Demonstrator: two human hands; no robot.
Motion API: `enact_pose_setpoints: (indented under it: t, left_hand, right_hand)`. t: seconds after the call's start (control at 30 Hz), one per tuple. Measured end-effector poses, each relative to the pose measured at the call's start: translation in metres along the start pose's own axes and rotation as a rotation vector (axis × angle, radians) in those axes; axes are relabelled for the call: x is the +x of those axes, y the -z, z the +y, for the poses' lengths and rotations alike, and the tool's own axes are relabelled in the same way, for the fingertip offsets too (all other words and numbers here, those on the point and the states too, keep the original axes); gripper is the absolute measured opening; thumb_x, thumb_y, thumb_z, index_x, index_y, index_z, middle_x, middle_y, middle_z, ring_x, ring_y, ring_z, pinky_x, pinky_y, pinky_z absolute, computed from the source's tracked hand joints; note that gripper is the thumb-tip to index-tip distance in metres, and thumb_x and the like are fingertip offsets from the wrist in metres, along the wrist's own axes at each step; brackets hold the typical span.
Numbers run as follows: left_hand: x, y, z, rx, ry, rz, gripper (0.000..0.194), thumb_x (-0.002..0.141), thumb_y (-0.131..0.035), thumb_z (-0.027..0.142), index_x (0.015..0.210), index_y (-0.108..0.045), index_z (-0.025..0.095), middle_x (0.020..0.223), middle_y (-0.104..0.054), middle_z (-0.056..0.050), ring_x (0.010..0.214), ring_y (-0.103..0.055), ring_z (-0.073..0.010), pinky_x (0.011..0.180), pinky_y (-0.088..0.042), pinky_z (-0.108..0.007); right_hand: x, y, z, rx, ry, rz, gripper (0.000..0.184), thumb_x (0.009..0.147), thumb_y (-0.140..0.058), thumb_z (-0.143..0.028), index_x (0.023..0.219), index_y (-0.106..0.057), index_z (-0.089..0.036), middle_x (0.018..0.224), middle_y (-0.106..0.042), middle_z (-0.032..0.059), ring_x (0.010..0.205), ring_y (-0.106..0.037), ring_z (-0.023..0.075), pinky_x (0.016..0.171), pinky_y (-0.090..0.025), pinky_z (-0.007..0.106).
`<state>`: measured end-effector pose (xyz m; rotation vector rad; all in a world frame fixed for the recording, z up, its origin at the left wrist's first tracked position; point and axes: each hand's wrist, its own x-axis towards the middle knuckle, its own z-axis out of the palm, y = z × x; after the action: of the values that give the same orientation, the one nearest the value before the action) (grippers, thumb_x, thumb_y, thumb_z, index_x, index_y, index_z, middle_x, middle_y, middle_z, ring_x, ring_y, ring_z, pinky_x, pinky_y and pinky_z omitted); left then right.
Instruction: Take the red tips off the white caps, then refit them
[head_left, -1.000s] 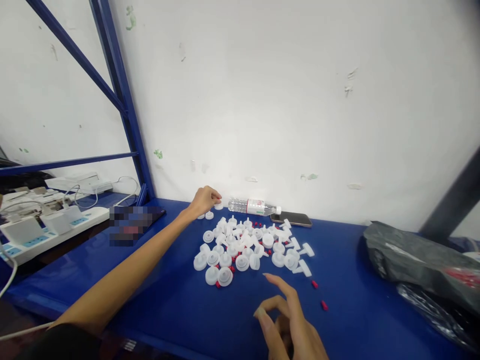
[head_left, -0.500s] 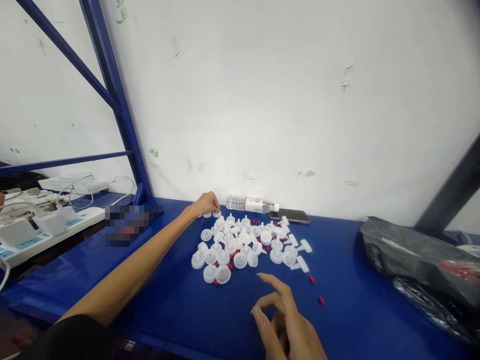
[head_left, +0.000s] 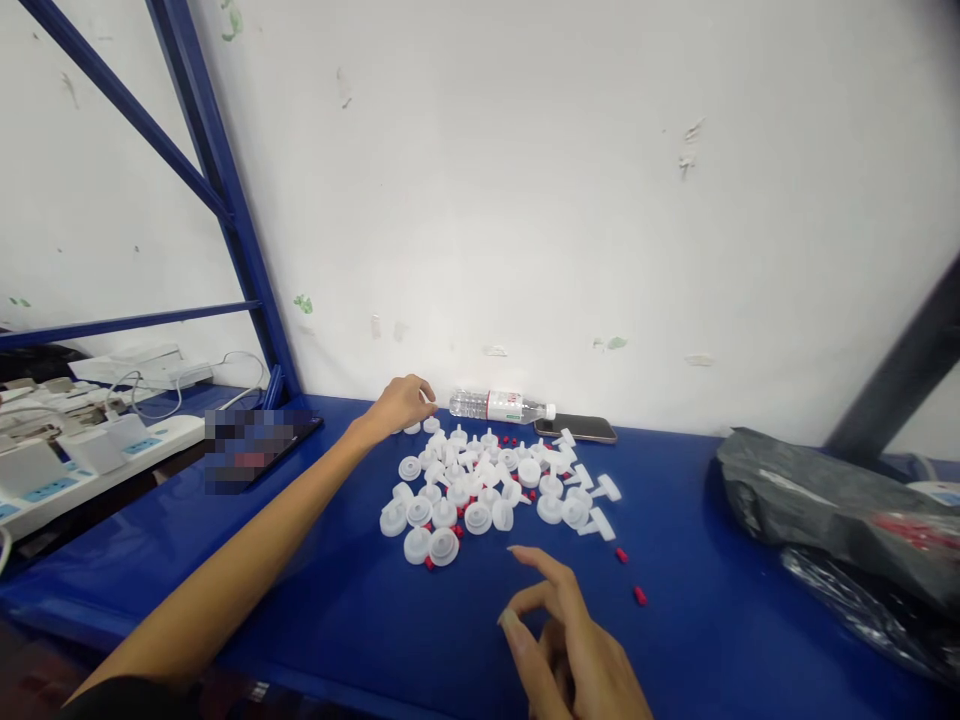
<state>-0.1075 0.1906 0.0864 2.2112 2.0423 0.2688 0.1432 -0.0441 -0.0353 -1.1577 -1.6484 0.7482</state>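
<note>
At the far left edge of the pile is my left hand (head_left: 407, 402), its finger and thumb apart just above a small white cap (head_left: 431, 425). More caps beside it are partly hidden behind the wrist. A pile of translucent white plastic spout caps (head_left: 478, 517) covers the middle of the blue table, some with nozzles up, some on their sides. Small red tips (head_left: 622, 555) lie among them and off to the right. My right hand (head_left: 574, 645) hovers near the front with curled fingers, thumb and index apart, nothing between them.
Behind the pile lie a clear water bottle (head_left: 502, 405) and a phone (head_left: 576, 429) by the wall. Grey plastic bags (head_left: 832, 520) occupy the right side. Power strips (head_left: 112, 460) with chargers stand at left, near a blue metal frame (head_left: 225, 200).
The fingers of my left hand have parted and drawn slightly up from the white cap, which stays on the table. My right hand keeps nearly the same pose.
</note>
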Motion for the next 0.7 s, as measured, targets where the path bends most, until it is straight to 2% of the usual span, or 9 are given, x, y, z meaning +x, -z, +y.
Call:
enact_pose_setpoints:
  t: [0.1, 0.23, 0.33, 0.47, 0.53, 0.6, 0.67, 0.7]
  left_hand:
    - [-0.032, 0.002, 0.002, 0.055, 0.047, 0.009, 0.033, 0.101, -0.066, 0.042, 0.123, -0.068, 0.017, 0.125, -0.07, -0.009, 0.11, -0.069, -0.0242, 0.095, -0.059, -0.046]
    - [-0.067, -0.002, 0.005, 0.103, 0.111, -0.057, 0.034, 0.101, -0.065, 0.046, 0.117, -0.07, 0.016, 0.115, -0.073, -0.007, 0.101, -0.071, -0.0221, 0.091, -0.06, -0.045]
    - [-0.077, -0.007, 0.008, 0.094, 0.137, -0.102, 0.033, 0.1, -0.067, 0.044, 0.117, -0.069, 0.016, 0.113, -0.073, -0.007, 0.098, -0.072, -0.0212, 0.087, -0.061, -0.042]
    - [-0.077, -0.008, 0.008, 0.029, 0.134, -0.141, 0.03, 0.099, -0.069, 0.043, 0.11, -0.071, 0.015, 0.106, -0.074, -0.004, 0.091, -0.072, -0.0198, 0.082, -0.061, -0.039]
    - [-0.078, -0.004, 0.006, -0.014, 0.132, -0.129, 0.027, 0.098, -0.07, 0.042, 0.1, -0.072, 0.015, 0.096, -0.074, -0.003, 0.086, -0.072, -0.0187, 0.081, -0.061, -0.038]
    - [-0.085, 0.005, 0.004, -0.077, 0.115, -0.081, 0.026, 0.096, -0.071, 0.04, 0.092, -0.074, 0.014, 0.091, -0.076, -0.005, 0.088, -0.073, -0.021, 0.084, -0.058, -0.038]
    - [-0.097, 0.014, 0.007, -0.177, 0.069, -0.033, 0.028, 0.094, -0.069, 0.041, 0.096, -0.077, 0.014, 0.094, -0.08, -0.008, 0.096, -0.074, -0.0251, 0.089, -0.056, -0.037]
    - [-0.106, 0.018, 0.01, -0.242, 0.033, -0.027, 0.032, 0.094, -0.067, 0.044, 0.104, -0.078, 0.015, 0.098, -0.081, -0.008, 0.101, -0.075, -0.0263, 0.09, -0.056, -0.035]
  right_hand:
    - [0.0, 0.001, -0.003, -0.003, 0.005, -0.004, 0.048, 0.107, -0.047, -0.062, 0.142, -0.055, -0.03, 0.093, -0.075, -0.0022, 0.048, -0.064, 0.0104, 0.047, -0.049, 0.021]
    - [0.001, 0.002, -0.004, -0.016, 0.024, -0.022, 0.046, 0.107, -0.047, -0.062, 0.139, -0.056, -0.031, 0.089, -0.074, -0.0033, 0.046, -0.063, 0.0102, 0.046, -0.049, 0.021]
    - [0.001, 0.002, -0.004, -0.033, 0.04, -0.019, 0.045, 0.107, -0.047, -0.062, 0.137, -0.058, -0.03, 0.09, -0.075, -0.0029, 0.046, -0.063, 0.01, 0.045, -0.048, 0.021]
    - [0.001, 0.002, -0.003, -0.046, 0.052, 0.001, 0.043, 0.107, -0.049, -0.062, 0.134, -0.059, -0.031, 0.088, -0.074, -0.0038, 0.045, -0.062, 0.01, 0.045, -0.049, 0.021]
    - [0.001, 0.002, -0.002, -0.038, 0.051, -0.009, 0.04, 0.107, -0.05, -0.06, 0.134, -0.059, -0.031, 0.088, -0.074, -0.0044, 0.045, -0.063, 0.0098, 0.046, -0.049, 0.02]
    - [0.0, 0.003, -0.002, -0.029, 0.048, -0.021, 0.038, 0.107, -0.051, -0.057, 0.133, -0.059, -0.031, 0.088, -0.074, -0.0048, 0.046, -0.064, 0.0094, 0.047, -0.049, 0.02]
    - [0.0, 0.003, -0.002, -0.024, 0.048, -0.026, 0.037, 0.107, -0.052, -0.055, 0.135, -0.058, -0.032, 0.089, -0.074, -0.005, 0.047, -0.064, 0.0091, 0.048, -0.049, 0.02]
    - [0.0, 0.003, -0.002, -0.021, 0.046, -0.026, 0.037, 0.107, -0.052, -0.055, 0.136, -0.058, -0.032, 0.09, -0.074, -0.005, 0.047, -0.064, 0.0091, 0.048, -0.049, 0.02]
